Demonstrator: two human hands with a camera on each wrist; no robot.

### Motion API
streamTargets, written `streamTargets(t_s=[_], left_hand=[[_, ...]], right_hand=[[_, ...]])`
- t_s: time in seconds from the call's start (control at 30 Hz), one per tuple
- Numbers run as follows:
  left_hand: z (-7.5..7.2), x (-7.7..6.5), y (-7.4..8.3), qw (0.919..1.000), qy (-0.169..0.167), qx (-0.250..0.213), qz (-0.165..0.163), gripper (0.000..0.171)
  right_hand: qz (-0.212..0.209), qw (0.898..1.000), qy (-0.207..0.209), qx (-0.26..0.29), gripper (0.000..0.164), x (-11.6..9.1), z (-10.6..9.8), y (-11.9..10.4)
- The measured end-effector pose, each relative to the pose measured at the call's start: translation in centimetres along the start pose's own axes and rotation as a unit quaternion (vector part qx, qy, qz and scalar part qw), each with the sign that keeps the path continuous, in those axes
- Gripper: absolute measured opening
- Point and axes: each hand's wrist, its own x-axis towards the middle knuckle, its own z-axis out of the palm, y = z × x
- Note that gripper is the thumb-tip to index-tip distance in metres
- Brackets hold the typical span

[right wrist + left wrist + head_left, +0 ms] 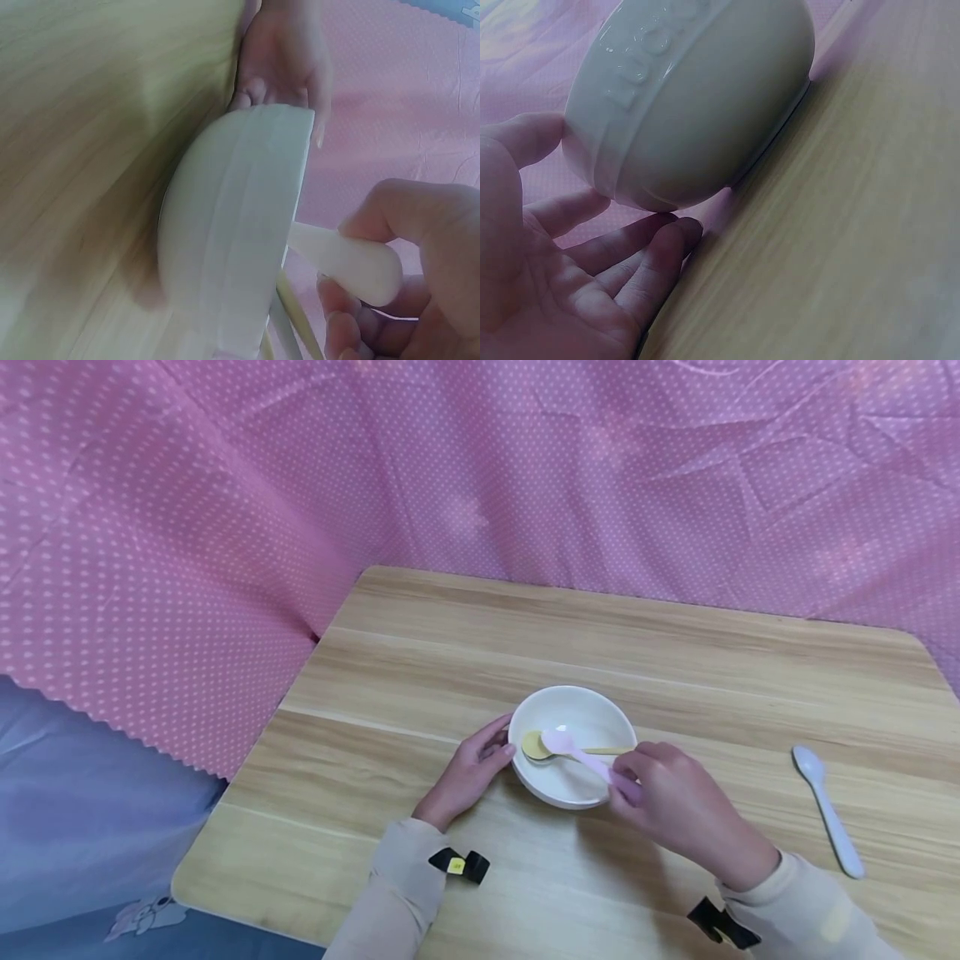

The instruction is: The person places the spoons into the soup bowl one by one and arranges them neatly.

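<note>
A white bowl (572,702) stands upright on the table, raised lettering on its outer wall (697,112). My left hand (468,768) cups its left side, thumb at the rim and fingers against the outer wall. My right hand (675,802) pinches a pale pink spoon (592,764) near the end of its handle. That spoon slants over the bowl, its head (557,741) pointing away to the left. Within the bowl lies a yellow spoon (535,745), handle crossing the right rim. In the right wrist view, slim yellow (301,319) and grey (285,326) handles jut past the rim.
A light blue-grey spoon (828,814) lies on the wooden table (420,635), right of my right hand. Pink dotted cloth (480,485) hangs behind and to the left. Below the left table edge shows blue fabric (90,835).
</note>
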Motion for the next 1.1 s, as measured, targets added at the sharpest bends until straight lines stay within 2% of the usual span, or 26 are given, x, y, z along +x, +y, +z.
streamTargets(t_s=[0.27, 0.6, 0.9, 1.1], left_hand=[[0.0, -0.1, -0.1, 1.0, 0.002, 0.003, -0.001, 0.052], [-0.1, 0.1, -0.3, 1.0, 0.002, -0.001, 0.006, 0.051], [-0.1, 0.0, 0.0, 1.0, -0.002, 0.003, -0.007, 0.051], [-0.2, -0.8, 2.6, 0.9996, -0.014, 0.004, -0.023, 0.052]], right_hand=[[-0.021, 1.0, -0.009, 0.001, 0.004, 0.4, 0.9, -0.5], [-0.029, 0.999, -0.014, -0.026, 0.007, 0.6, 1.5, -0.6], [-0.041, 0.998, -0.027, -0.043, 0.007, 0.5, 1.4, -0.4], [-0.042, 0.997, -0.044, -0.045, 0.012, 0.6, 1.3, -0.4]])
